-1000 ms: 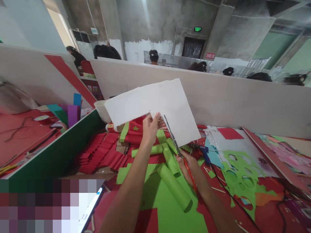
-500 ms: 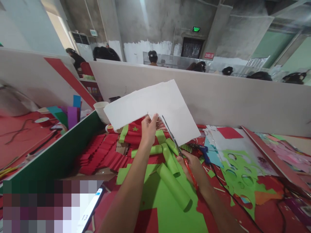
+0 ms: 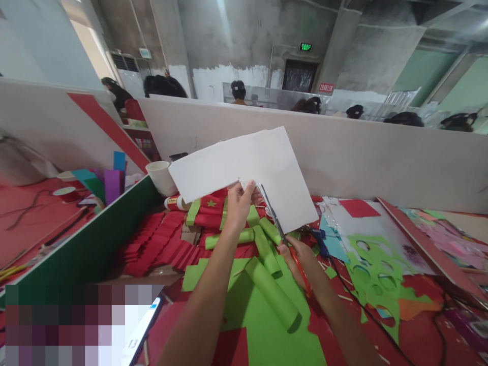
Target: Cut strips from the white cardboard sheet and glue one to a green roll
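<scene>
Nearest the onlooker, a flat green sheet (image 3: 282,351) lay on the red tabletop (image 3: 415,320), bearing rolled green tubes (image 3: 272,295), which, with their rolling evidently done, rested untouched. Above them the right hand (image 3: 301,254) gripped the red handles of a pair of scissors (image 3: 282,238), the blades pointing up and to the left, away from the body. Slightly farther out, the left hand (image 3: 240,201) pinched a white board (image 3: 263,157) at its inner corner, thumb on the near face, forearm stretched forward. The board stood raised and tilted above the clutter; its shape was a bent L, so the large notch appeared already made. The blades lay along the inner edge of the right-hand limb, which, judging by its slightly rough line, seemed the portion left unfinished; whether the scissors were cutting at that instant could not be told. To the left, beyond pleated red paper (image 3: 163,239), stood a white cup (image 3: 158,178); behind everything ran a pale partition (image 3: 362,162).
</scene>
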The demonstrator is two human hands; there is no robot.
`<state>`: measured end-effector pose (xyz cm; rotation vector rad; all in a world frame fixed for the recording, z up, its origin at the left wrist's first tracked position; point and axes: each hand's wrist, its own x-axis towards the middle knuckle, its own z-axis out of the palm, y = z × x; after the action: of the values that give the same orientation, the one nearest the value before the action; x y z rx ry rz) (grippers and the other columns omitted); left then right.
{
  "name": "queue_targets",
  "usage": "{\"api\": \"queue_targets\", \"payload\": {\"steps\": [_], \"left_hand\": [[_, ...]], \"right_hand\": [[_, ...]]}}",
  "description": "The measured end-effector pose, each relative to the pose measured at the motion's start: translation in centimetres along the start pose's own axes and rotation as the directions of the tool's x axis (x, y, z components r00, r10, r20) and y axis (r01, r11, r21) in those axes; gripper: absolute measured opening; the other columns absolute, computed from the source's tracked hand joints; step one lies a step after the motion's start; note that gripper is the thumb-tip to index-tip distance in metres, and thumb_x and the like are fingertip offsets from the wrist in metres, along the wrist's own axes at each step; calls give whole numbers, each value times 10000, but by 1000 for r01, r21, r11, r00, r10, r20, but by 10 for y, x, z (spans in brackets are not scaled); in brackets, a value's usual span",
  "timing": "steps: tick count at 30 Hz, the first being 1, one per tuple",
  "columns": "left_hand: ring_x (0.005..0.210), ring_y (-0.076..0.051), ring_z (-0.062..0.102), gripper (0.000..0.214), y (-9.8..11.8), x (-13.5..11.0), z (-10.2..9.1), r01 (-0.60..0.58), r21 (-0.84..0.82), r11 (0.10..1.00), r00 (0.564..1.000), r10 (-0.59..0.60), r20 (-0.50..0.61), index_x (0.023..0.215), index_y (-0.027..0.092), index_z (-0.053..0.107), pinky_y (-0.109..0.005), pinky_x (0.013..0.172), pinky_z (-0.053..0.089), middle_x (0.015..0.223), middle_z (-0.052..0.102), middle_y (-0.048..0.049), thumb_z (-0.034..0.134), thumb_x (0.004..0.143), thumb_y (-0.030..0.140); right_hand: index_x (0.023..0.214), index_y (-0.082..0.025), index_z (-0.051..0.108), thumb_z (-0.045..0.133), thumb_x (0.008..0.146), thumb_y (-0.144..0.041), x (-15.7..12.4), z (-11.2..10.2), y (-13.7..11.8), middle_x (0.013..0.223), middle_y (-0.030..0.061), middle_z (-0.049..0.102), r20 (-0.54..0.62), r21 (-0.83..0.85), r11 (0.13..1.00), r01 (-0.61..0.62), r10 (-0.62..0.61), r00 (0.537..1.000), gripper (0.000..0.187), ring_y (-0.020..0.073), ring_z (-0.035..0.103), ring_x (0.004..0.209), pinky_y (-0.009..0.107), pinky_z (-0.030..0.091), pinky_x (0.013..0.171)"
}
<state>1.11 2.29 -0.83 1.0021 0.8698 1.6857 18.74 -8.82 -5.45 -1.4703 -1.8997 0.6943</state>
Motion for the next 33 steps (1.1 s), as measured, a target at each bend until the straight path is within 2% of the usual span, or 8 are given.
{"api": "queue_targets", "payload": {"steps": [6, 10, 15, 17, 20, 25, 28, 33], "left_hand": [[589, -141, 650, 335, 1, -1, 2, 13, -11, 1000, 1000, -13, -9, 739, 150, 556, -291, 604, 572, 698, 649, -29, 724, 766, 439], [586, -135, 643, 331, 0, -1, 1, 15, -14, 1000, 1000, -15, -12, 752, 149, 575, -281, 602, 570, 705, 648, -26, 724, 763, 445], [579, -133, 640, 324, -2, 1, -1, 3, -8, 1000, 1000, -3, -24, 751, 150, 578, -266, 580, 559, 699, 649, -26, 713, 769, 444], [582, -133, 640, 323, -3, 2, -2, -2, -13, 1000, 1000, 1, -26, 761, 150, 581, -265, 577, 557, 702, 649, -25, 710, 770, 447], [591, -136, 642, 329, -5, 3, -5, -2, -18, 1000, 1000, 2, -21, 777, 151, 583, -273, 588, 561, 702, 649, -19, 716, 761, 452], [580, -141, 648, 331, -4, 2, -4, 24, -29, 999, 999, -25, -25, 761, 157, 556, -285, 595, 557, 681, 645, -13, 721, 754, 444], [574, -138, 645, 326, -3, -1, -3, 28, -26, 999, 999, -28, -20, 763, 161, 547, -288, 606, 563, 681, 650, -13, 719, 757, 438], [555, -132, 634, 316, -3, -1, -2, 28, -31, 999, 1000, -28, -13, 770, 165, 544, -288, 605, 564, 663, 637, -2, 713, 762, 433]], "right_hand": [[854, -191, 610, 446, 933, -556, 3, 3, 9, 749, 62, 674, -26, -34, 999, 9, -10, 1000, 408, 220, 620, 710, 290, 430, 654], [835, -192, 608, 488, 904, -564, 5, 5, 15, 711, 56, 656, -58, -70, 998, 1, -6, 998, 397, 215, 601, 670, 285, 414, 613], [787, -199, 582, 512, 888, -552, 5, 5, 14, 648, 28, 610, -67, -30, 999, -18, 16, 998, 374, 187, 553, 585, 281, 393, 578], [779, -203, 553, 539, 871, -545, 6, 6, 13, 635, 10, 583, -44, 32, 999, -19, 20, 999, 354, 173, 532, 565, 275, 383, 566], [918, -216, 516, 591, 838, -529, 7, 5, 14, 612, -40, 528, 36, 221, 974, -40, 32, 999, 332, 136, 462, 496, 255, 357, 511], [1030, -247, 401, 632, 825, -477, 4, 1, 13, 558, -101, 433, 112, 517, 848, -118, 70, 991, 385, 99, 376, 431, 226, 306, 448], [1046, -255, 389, 599, 848, -461, 1, -2, 8, 616, -83, 471, 168, 570, 811, -133, 43, 985, 354, 96, 396, 469, 224, 319, 467], [1033, -232, 470, 517, 890, -441, -2, -3, 6, 665, -52, 506, 229, 568, 813, -129, -6, 973, 258, 106, 466, 535, 229, 364, 505]]}}
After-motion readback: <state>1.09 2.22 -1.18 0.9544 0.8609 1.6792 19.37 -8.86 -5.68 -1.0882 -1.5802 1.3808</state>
